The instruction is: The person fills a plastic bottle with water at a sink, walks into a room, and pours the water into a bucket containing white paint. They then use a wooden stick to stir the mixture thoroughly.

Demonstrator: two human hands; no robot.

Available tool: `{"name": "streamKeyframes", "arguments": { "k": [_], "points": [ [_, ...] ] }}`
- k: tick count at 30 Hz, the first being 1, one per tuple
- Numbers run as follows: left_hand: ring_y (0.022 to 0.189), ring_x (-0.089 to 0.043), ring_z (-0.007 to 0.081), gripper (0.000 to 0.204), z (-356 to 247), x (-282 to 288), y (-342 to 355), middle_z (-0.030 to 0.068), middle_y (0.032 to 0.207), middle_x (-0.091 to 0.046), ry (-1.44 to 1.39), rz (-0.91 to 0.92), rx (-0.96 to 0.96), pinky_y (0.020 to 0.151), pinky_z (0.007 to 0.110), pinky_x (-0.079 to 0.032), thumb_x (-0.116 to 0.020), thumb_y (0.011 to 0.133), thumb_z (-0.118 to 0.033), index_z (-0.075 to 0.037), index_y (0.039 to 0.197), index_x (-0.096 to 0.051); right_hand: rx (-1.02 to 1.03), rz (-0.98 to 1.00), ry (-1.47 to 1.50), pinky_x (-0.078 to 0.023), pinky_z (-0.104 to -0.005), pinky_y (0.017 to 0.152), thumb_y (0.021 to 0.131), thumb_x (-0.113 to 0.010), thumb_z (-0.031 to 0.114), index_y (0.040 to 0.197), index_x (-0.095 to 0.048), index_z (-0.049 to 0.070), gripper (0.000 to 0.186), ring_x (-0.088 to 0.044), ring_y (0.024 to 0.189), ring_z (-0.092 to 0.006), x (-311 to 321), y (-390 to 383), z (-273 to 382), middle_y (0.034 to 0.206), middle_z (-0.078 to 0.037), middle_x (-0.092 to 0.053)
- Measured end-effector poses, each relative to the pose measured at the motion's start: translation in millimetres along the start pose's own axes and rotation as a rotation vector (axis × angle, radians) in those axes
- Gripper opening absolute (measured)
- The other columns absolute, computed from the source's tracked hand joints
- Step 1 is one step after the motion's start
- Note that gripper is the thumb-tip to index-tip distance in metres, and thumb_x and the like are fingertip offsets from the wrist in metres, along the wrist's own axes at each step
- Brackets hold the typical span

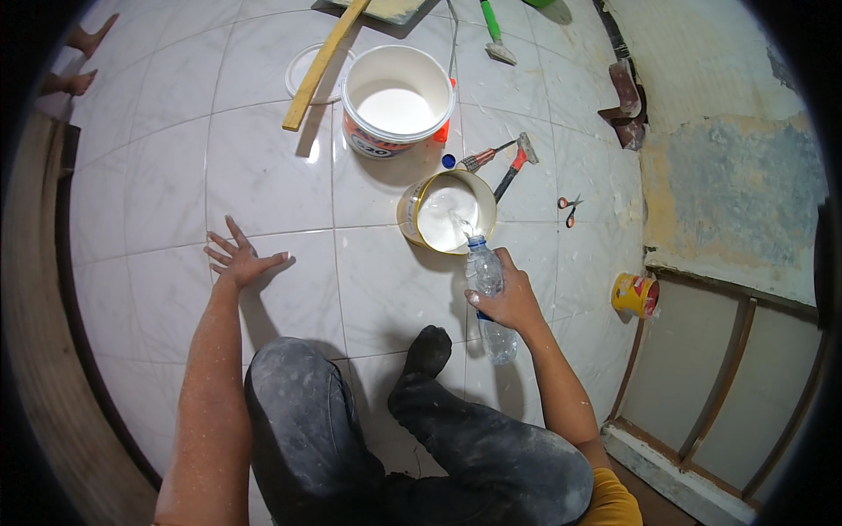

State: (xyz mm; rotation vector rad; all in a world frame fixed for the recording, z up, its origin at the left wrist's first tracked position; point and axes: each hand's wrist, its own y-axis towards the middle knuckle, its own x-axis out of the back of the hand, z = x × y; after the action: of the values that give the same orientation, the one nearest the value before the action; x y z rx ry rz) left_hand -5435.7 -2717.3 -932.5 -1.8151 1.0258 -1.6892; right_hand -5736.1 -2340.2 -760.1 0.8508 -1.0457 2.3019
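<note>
My right hand (507, 298) is wrapped round a clear plastic water bottle (498, 340), tilted with its mouth over the near rim of a gold-edged can (409, 213). Water runs from the bottle into the white paint-like liquid (445, 215) in that can. To the left, my left hand (235, 254) has its fingers spread and seems to rest on the tiles, holding nothing. Behind the can stands a large white bucket (351, 123), with white material inside. A small blue cap (449, 161) lies between bucket and can.
Beside the can lie a screwdriver (478, 160) and a red-and-black scraper (512, 171); scissors (569, 210) are farther right. A wooden stick (324, 70) crosses a white lid (303, 68). A green-handled scraper (494, 31) lies behind. A yellow tub (628, 294) is near the right wall.
</note>
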Motion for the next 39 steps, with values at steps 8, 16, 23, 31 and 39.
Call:
{"name": "streamKeyframes", "arguments": {
  "k": [8, 16, 23, 31, 39],
  "points": [
    [0.142, 0.037, 0.0638, 0.174, 2.7, -3.4, 3.4, 0.0427, 0.154, 0.041, -0.001, -0.019, -0.019, 0.115, 0.077, 0.010, -0.088, 0.058, -0.077, -0.015, 0.153, 0.043, 0.002, -0.025, 0.006, -0.057, -0.0509, 0.081, 0.071, -0.084, 0.031, 0.126, -0.048, 0.006, 0.070, -0.072, 0.089, -0.0486, -2.6, -2.1, -1.2, 0.090, -0.027, -0.072],
    [0.143, 0.035, 0.0644, 0.171, 3.7, -5.5, 5.5, 0.0398, 0.156, 0.040, 0.005, -0.028, -0.004, 0.115, 0.077, 0.008, -0.089, 0.060, -0.075, -0.018, 0.155, 0.041, 0.010, -0.029, -0.012, -0.057, -0.0478, 0.078, 0.073, -0.086, 0.034, 0.123, -0.051, 0.005, 0.068, -0.073, 0.083, -0.0434, -2.4, -1.1, -2.7, 0.089, -0.024, -0.072],
    [0.143, 0.035, 0.0642, 0.170, 3.1, -5.5, 4.6, 0.0394, 0.155, 0.042, 0.009, -0.032, -0.003, 0.115, 0.078, 0.008, -0.089, 0.060, -0.075, -0.019, 0.155, 0.041, 0.019, -0.035, -0.037, -0.057, -0.0471, 0.078, 0.072, -0.086, 0.034, 0.124, -0.051, 0.004, 0.069, -0.073, 0.083, -0.0428, -1.0, -0.6, -3.2, 0.089, -0.024, -0.072],
    [0.143, 0.035, 0.0644, 0.170, 3.1, -4.8, 4.0, 0.0399, 0.155, 0.042, -0.012, -0.031, -0.005, 0.115, 0.077, 0.010, -0.089, 0.061, -0.073, -0.019, 0.155, 0.041, 0.000, -0.021, -0.020, -0.057, -0.0460, 0.077, 0.072, -0.086, 0.034, 0.126, -0.051, 0.003, 0.071, -0.073, 0.081, -0.0407, -1.0, -1.1, -3.5, 0.088, -0.023, -0.072],
    [0.143, 0.034, 0.0642, 0.171, 4.1, -5.9, 5.8, 0.0408, 0.156, 0.040, -0.011, -0.037, -0.008, 0.114, 0.078, 0.010, -0.090, 0.059, -0.073, -0.019, 0.156, 0.040, 0.008, -0.020, -0.018, -0.057, -0.0460, 0.077, 0.071, -0.085, 0.033, 0.127, -0.050, 0.003, 0.072, -0.073, 0.081, -0.0417, -1.1, 0.1, -7.6, 0.087, -0.024, -0.072]
  ]
}}
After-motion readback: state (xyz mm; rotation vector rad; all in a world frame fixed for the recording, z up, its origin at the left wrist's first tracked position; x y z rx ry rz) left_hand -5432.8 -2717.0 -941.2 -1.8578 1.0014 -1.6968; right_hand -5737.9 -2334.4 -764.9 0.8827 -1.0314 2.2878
